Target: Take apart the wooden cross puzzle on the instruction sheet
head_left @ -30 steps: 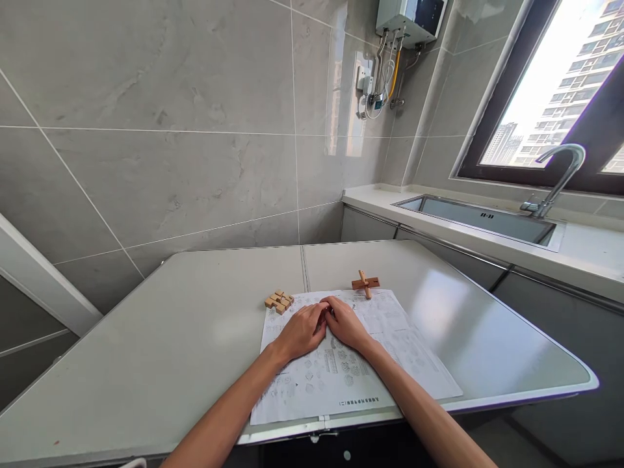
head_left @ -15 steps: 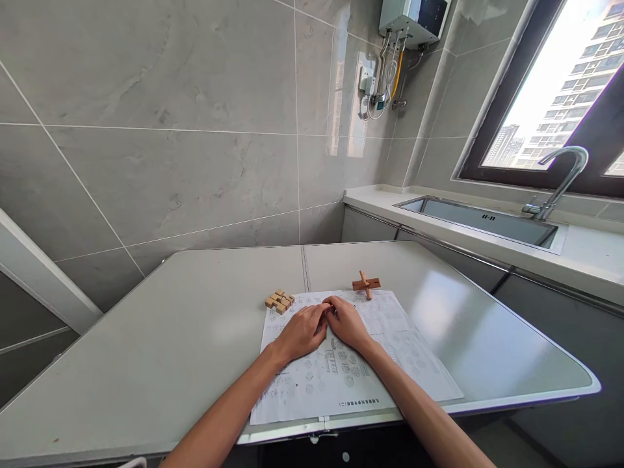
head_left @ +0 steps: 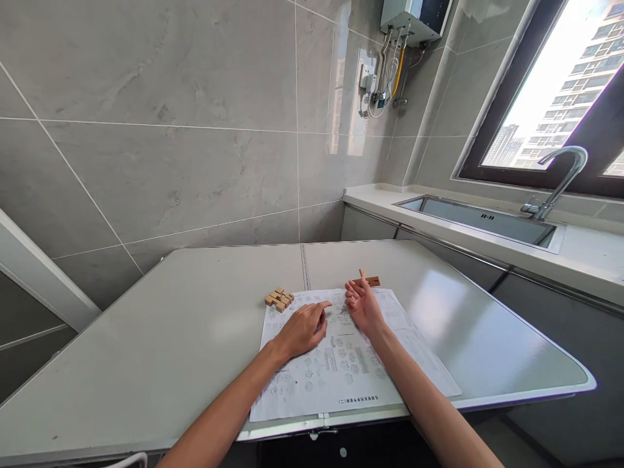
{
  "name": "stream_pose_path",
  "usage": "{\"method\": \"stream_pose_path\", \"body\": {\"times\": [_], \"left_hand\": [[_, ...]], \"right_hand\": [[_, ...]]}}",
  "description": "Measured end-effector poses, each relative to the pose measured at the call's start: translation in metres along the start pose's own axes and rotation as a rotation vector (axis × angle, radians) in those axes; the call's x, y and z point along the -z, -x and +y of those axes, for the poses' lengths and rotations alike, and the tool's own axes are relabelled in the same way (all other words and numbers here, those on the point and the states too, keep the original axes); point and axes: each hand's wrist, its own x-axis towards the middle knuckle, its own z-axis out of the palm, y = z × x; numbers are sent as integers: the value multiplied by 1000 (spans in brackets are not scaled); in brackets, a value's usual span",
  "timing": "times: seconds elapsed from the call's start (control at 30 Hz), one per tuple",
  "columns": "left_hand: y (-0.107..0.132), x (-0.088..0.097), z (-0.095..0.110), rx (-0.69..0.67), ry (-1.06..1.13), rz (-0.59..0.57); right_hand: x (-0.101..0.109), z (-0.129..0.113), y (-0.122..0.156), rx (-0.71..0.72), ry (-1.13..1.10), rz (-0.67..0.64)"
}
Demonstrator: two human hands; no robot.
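My left hand [head_left: 306, 328] rests on a large printed sheet [head_left: 358, 403], its index finger stretched out and the other fingers curled under. Its grip appears empty. To the right, my right hand [head_left: 363, 305] is turned with the palm side showing and its fingers loosely bent, with nothing visible in them. Just behind it is a reddish-brown wooden cross-shaped puzzle [head_left: 373, 281], partly covered by the fingers; I cannot tell whether they touch. A lighter wooden block puzzle [head_left: 279, 299], made of several joined blocks, sits at the sheet's far left corner.
The sheet lies on a pale folding table [head_left: 160, 338] with a seam across its top. A tiled wall [head_left: 195, 175] stands behind. On the right are a counter with a sink [head_left: 478, 218] and a faucet [head_left: 560, 179], below a window.
My hands were together over the sheet and are now apart. The right one has moved right and turned its palm, partly covering the cross-shaped puzzle. The left has hardly moved.
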Motion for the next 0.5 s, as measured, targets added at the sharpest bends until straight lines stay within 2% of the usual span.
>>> {"method": "stream_pose_path", "body": {"times": [0.23,0.5], "left_hand": [[0,0,0,11,-8,-22],[-1,1,0,-3,-24,-30]], "right_hand": [[8,-4,-4,-139,-328,6],[12,-3,-10,-176,-385,-4]]}}
